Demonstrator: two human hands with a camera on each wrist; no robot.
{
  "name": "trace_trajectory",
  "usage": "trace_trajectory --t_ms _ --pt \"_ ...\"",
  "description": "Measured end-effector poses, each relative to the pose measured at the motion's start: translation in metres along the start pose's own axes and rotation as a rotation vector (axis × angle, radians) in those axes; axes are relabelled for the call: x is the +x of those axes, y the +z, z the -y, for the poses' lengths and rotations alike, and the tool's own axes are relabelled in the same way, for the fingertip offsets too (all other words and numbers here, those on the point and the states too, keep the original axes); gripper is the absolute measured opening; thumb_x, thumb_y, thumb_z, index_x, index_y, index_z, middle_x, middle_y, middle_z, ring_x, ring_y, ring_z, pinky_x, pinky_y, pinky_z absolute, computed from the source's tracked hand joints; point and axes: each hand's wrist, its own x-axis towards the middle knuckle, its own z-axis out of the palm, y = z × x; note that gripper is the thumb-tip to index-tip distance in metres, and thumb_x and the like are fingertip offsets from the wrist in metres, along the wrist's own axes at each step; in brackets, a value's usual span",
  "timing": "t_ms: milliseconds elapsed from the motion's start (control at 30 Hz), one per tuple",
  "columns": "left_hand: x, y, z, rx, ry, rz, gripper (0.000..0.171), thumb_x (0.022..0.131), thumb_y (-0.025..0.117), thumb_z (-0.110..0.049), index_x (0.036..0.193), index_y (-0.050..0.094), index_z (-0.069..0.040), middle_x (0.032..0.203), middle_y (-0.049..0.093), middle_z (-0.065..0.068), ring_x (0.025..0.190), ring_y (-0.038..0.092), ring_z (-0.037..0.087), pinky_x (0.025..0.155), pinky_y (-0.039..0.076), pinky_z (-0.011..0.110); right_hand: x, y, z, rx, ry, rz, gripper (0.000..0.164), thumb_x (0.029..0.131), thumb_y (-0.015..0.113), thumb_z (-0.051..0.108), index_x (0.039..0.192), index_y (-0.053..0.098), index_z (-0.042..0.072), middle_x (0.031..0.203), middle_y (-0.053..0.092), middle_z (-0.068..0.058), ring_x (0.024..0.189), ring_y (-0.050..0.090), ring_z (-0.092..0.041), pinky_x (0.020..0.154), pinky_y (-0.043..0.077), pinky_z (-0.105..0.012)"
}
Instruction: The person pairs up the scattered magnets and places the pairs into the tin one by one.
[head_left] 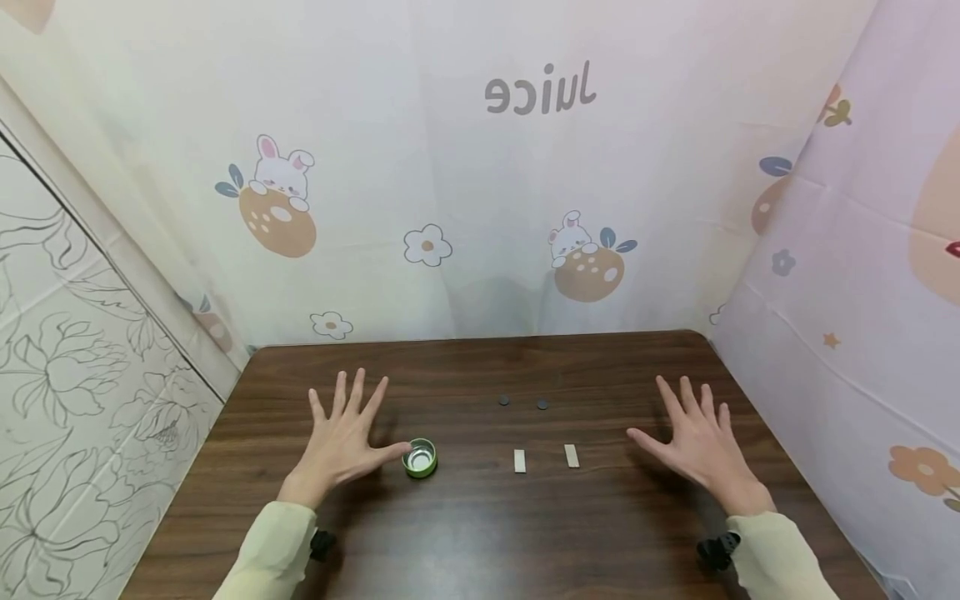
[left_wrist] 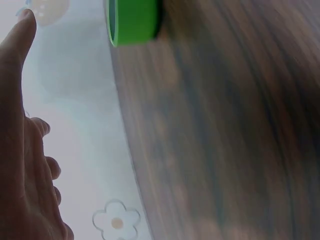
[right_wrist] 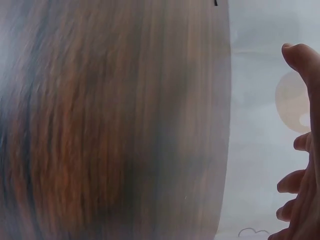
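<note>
My left hand (head_left: 337,446) hovers over the left part of the table, fingers spread wide and holding nothing. In the head view its thumb tip overlaps the rim of a small round green tin (head_left: 420,460) with a silvery inside; the left wrist view shows the green tin (left_wrist: 135,22) apart from the hand. On the right my right hand (head_left: 703,446) is also spread, with nothing in it. Between the hands lie two small pale rectangular pieces (head_left: 520,461) and, farther back, two small dark round discs (head_left: 504,400). Nearest to the right hand is the right-hand pale piece (head_left: 572,456).
The dark wooden table (head_left: 465,533) has rounded back corners. A printed curtain (head_left: 480,183) hangs behind it and another (head_left: 847,333) along the right. A white panel with line-drawn flowers (head_left: 90,400) stands at the left. Dark wrist devices (head_left: 322,544) sit at both cuffs.
</note>
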Motion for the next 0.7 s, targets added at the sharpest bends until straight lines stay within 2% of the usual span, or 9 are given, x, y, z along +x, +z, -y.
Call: trace_trajectory --t_ms 167,433,700 --pt "0.012 0.002 -0.021 -0.017 0.028 -0.004 0.114 0.079 0.054 -0.089 0.167 0.008 -0.031 0.173 -0.002 0.013 0.158 -0.011 0.041 0.114 -0.010 0.078 0.001 0.002 0.008 0.031 0.005 0.013 0.108 0.091 0.058 0.074 0.167 0.006 0.018 0.163 0.014 -0.039 0.145 0.008 -0.069 0.109 0.008 -0.083" --pt "0.030 0.006 -0.057 -0.046 0.089 0.003 0.112 0.081 0.051 -0.088 0.167 0.007 -0.031 0.173 -0.002 0.011 0.158 -0.014 0.037 0.114 -0.012 0.077 0.002 0.006 0.021 0.074 0.012 0.026 0.108 0.091 0.058 0.074 0.167 0.005 0.019 0.165 0.012 -0.037 0.146 0.010 -0.068 0.110 0.014 -0.081" --pt "0.041 0.007 -0.095 -0.097 0.101 0.010 0.112 0.081 0.049 -0.089 0.166 0.000 -0.034 0.173 -0.007 0.008 0.158 -0.017 0.035 0.116 -0.009 0.076 0.002 0.007 0.034 0.091 0.020 0.046 0.113 0.087 0.061 0.076 0.167 0.006 0.019 0.166 0.011 -0.035 0.147 0.011 -0.065 0.110 0.018 -0.080"
